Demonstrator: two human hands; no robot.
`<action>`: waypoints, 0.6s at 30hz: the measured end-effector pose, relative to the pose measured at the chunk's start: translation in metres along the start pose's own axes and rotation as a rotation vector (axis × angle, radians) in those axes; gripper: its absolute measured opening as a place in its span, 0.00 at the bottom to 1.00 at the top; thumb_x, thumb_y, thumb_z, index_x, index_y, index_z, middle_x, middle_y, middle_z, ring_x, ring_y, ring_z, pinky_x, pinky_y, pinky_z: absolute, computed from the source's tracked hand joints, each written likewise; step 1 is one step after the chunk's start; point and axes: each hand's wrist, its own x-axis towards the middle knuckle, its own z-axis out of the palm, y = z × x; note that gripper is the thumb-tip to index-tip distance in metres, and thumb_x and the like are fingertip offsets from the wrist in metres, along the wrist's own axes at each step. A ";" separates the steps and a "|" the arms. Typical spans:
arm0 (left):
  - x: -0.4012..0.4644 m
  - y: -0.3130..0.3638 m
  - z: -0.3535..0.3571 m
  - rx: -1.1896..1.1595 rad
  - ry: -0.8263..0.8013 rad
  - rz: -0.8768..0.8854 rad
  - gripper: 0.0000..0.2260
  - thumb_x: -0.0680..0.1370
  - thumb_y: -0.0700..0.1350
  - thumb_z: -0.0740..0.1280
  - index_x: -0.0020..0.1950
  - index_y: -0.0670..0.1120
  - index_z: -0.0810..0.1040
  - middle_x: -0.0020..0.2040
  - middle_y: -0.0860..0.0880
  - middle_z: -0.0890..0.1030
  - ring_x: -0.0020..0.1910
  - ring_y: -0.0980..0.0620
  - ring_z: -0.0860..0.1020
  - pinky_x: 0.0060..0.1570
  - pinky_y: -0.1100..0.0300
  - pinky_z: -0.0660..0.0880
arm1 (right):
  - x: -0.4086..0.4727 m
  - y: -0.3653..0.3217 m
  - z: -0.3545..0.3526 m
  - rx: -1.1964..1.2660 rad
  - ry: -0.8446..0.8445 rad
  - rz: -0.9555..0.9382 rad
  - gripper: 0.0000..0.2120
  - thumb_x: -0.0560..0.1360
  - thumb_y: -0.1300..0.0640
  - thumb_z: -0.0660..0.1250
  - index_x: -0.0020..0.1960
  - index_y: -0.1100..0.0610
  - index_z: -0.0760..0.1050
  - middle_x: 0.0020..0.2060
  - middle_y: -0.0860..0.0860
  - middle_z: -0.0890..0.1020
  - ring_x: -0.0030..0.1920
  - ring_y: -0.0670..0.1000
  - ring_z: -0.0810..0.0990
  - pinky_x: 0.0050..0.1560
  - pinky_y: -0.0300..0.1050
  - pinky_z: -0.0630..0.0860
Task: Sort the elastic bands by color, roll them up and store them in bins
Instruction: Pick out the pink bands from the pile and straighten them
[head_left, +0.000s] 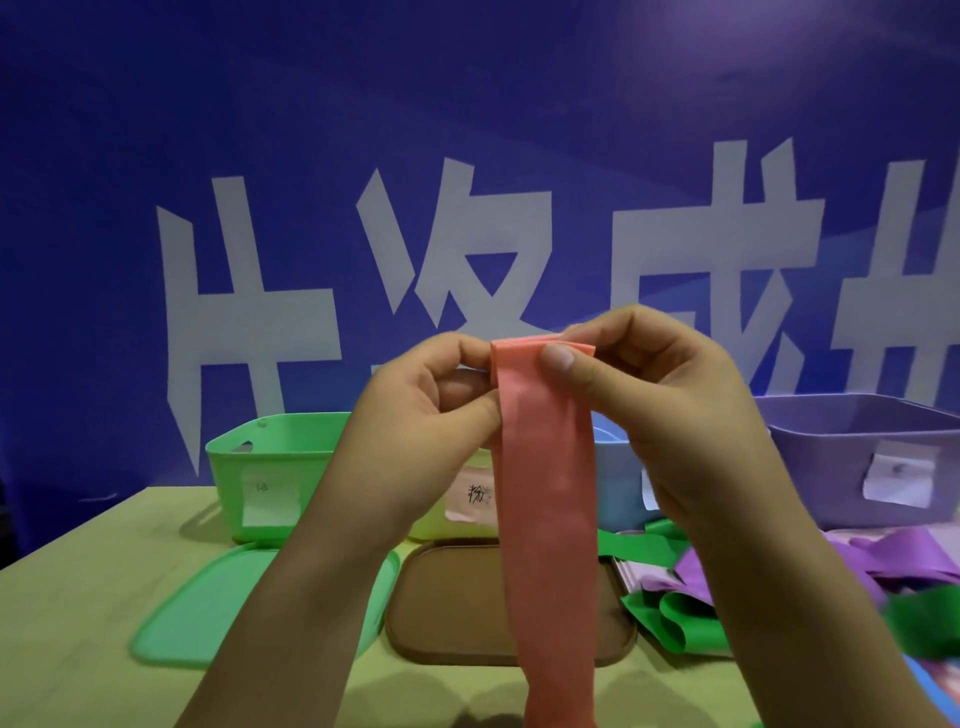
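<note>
Table (78, 597) has bare wood front left; that's the free room. Four bins line the back edge: green bin (270, 467), yellow bin (457, 514) with a pink label, blue bin (615, 483), purple bin (857, 457), mouths up, presumably ready for drops. Green lid (208, 613) and brown lid (457, 608) lie flat in front, off the bins. Unsorted bands (675, 603), green and purple, are heaped at right, close to the right forearm. Pink band (545, 519) hangs mid-air above the brown lid, likely so the tail drapes straight for rolling. Left hand (431, 410) and right hand (660, 395) both pinch its folded top edge, starting the roll.
</note>
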 end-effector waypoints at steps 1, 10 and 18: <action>-0.001 0.001 0.000 -0.015 -0.009 0.012 0.06 0.71 0.38 0.69 0.46 0.47 0.79 0.38 0.49 0.85 0.39 0.51 0.84 0.37 0.62 0.79 | 0.000 -0.001 0.000 -0.001 0.001 -0.005 0.05 0.62 0.53 0.72 0.36 0.53 0.79 0.36 0.52 0.84 0.40 0.49 0.83 0.40 0.40 0.80; -0.003 0.005 -0.002 -0.062 0.028 0.139 0.07 0.70 0.45 0.65 0.46 0.48 0.80 0.39 0.50 0.85 0.40 0.51 0.84 0.38 0.62 0.79 | -0.002 -0.005 -0.001 -0.035 0.011 -0.039 0.07 0.62 0.52 0.71 0.38 0.54 0.79 0.36 0.51 0.84 0.40 0.47 0.83 0.41 0.39 0.80; -0.004 0.006 -0.002 -0.054 0.044 0.147 0.08 0.70 0.45 0.65 0.44 0.50 0.83 0.39 0.48 0.85 0.40 0.49 0.84 0.38 0.62 0.79 | -0.002 -0.004 -0.003 -0.080 0.013 -0.066 0.08 0.61 0.51 0.71 0.38 0.53 0.79 0.38 0.52 0.83 0.41 0.48 0.83 0.41 0.40 0.81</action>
